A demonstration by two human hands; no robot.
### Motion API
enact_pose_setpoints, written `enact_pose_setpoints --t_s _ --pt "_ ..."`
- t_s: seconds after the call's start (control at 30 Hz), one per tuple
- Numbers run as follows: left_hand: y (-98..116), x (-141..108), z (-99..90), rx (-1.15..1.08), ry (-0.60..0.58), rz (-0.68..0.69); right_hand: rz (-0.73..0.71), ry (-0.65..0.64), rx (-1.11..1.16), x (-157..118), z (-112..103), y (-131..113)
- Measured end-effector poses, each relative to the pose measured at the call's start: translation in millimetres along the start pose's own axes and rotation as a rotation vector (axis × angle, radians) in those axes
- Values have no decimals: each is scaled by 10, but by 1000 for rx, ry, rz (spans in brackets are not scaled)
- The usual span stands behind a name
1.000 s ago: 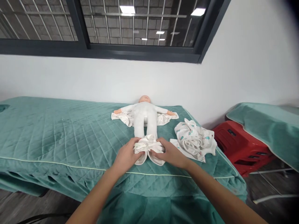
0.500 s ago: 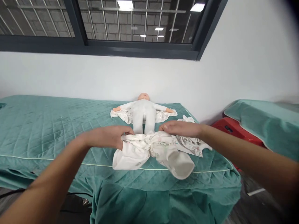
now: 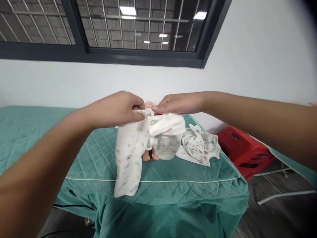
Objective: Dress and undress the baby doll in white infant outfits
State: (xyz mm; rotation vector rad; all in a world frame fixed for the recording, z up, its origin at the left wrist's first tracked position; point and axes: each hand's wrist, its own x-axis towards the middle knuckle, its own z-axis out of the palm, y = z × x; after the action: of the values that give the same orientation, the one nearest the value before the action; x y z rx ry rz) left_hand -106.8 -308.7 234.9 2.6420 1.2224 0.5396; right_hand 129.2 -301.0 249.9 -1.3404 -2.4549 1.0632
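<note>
- Here, the small printed pants point(image 3: 128, 158) are being held up in front of the doll point(image 3: 146, 156), only whose head and feet are being left clearly in sight.
- The gathered top edge is being pinched by the left hand point(image 3: 121, 109), its fingers curled tight.
- Farther right, the same edge is seemingly being gripped by the right hand point(image 3: 183, 102), its fingers nearly together; their tips are being partly hidden.
- The left leg is being hung straight over the near side of the bed point(image 3: 96, 152); the right one is being bunched.
- No real weight is likely being carried: the cloth looks light, soft and floppy, neither slippery nor fragile.
- Good hold is probably being offered by the top edge, one hand per side, since loose legs would swing.
</note>
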Motion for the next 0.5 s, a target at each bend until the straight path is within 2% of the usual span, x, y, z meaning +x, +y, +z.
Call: enact_pose_setpoints --t_s 0.1,0.2,0.33,0.4,0.5 --pt "52 -25 37 11 89 40 -26 -90 122 58 57 -61" --pt "70 -42 56 -4 246 46 -59 -166 222 94 90 -87" --pt "106 -69 69 -123 375 91 -110 -278 293 109 105 -124" --pt "113 -80 77 -202 387 69 -137 -262 299 96 90 -145" --pt "55 -100 92 -241 347 -47 -157 -83 295 34 11 -151"
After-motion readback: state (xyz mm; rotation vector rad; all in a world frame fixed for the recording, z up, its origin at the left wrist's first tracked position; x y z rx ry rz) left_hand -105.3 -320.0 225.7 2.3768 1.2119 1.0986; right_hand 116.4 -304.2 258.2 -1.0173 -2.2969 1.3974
